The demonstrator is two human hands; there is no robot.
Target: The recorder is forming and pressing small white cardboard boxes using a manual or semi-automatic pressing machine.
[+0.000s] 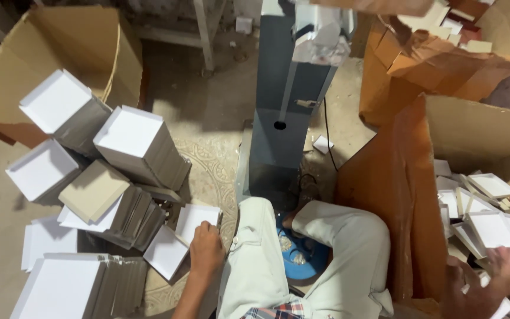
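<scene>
Left hand (206, 248) grips a white tray (195, 222) beside stacks (126, 155); right hand (484, 285), open, rests on trays (491, 229) in a box (411, 195).

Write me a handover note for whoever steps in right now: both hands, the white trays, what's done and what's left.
Left hand: resting on a flat white card on the floor, grip unclear.
Right hand: blurred, over the loose trays in the brown box; hold unclear.
Card stacks are piled on the left; the grey machine stands ahead.
Done: many formed trays lie in the box.
Left: the stacks are still large.
</scene>
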